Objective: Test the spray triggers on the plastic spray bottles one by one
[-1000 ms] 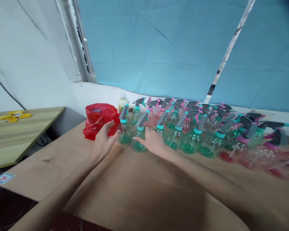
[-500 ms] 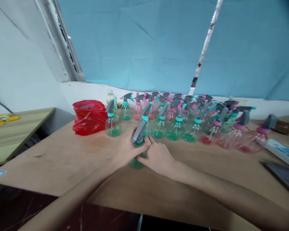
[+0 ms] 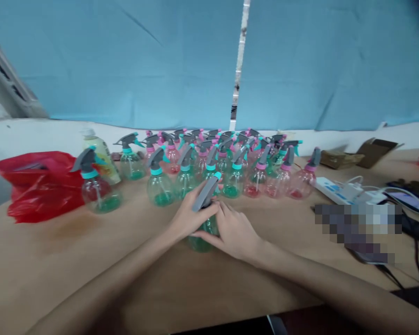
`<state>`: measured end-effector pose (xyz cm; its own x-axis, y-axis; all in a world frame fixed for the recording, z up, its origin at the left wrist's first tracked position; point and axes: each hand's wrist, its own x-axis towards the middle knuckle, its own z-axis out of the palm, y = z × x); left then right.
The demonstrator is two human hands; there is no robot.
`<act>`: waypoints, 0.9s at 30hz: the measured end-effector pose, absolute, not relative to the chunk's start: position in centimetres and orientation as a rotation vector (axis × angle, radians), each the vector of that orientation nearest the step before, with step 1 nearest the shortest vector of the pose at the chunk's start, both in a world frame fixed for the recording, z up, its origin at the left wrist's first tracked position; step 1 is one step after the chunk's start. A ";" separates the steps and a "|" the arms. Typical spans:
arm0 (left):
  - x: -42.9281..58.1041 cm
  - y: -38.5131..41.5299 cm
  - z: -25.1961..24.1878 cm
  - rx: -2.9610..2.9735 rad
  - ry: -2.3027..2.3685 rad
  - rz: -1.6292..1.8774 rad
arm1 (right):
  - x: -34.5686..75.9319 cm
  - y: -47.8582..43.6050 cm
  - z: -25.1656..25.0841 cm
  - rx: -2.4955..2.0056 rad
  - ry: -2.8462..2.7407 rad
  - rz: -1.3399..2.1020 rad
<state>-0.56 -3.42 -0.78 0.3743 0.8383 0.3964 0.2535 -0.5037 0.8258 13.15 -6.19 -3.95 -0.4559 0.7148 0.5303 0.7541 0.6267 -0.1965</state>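
Observation:
Both hands are wrapped round one green spray bottle [image 3: 203, 239] with a grey trigger head, held upright low over the front part of the table. My left hand [image 3: 190, 215] grips its left side, its thumb across the neck. On the right side my right hand [image 3: 235, 228] presses against the bottle, thumb stretched across its body. The fingers hide much of the bottle's middle. Just behind stand several spray bottles in rows, green ones [image 3: 161, 190] with turquoise collars and pink ones [image 3: 298, 182] with pink collars.
A red plastic bag [image 3: 45, 186] lies at the left, beside a lone green spray bottle [image 3: 99, 193] and a yellowish bottle [image 3: 103, 158]. On the right are a white power strip [image 3: 335, 190], cables, a pixelated dark object [image 3: 356, 232] and an opened cardboard box [image 3: 340, 159].
The view has swung to the right, bringing the power strip and cardboard box further in. Both hands still hold the bottle, which has turned so its nozzle points away to the right.

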 end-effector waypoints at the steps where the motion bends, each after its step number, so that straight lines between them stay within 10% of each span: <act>1: 0.0 -3.1 -0.7 1.957 0.900 1.085 | 13.9 -5.9 -4.1 -1.114 -2.279 -0.076; 27: -0.1 -0.8 -0.4 1.969 1.033 1.106 | 20.2 1.0 -11.3 -1.090 -2.362 0.137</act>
<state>-0.09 -0.75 -0.39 0.3346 0.8632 0.3781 0.3180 -0.4812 0.8169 20.19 0.96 -11.25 -0.5342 0.7323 0.4224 0.6784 0.6694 -0.3027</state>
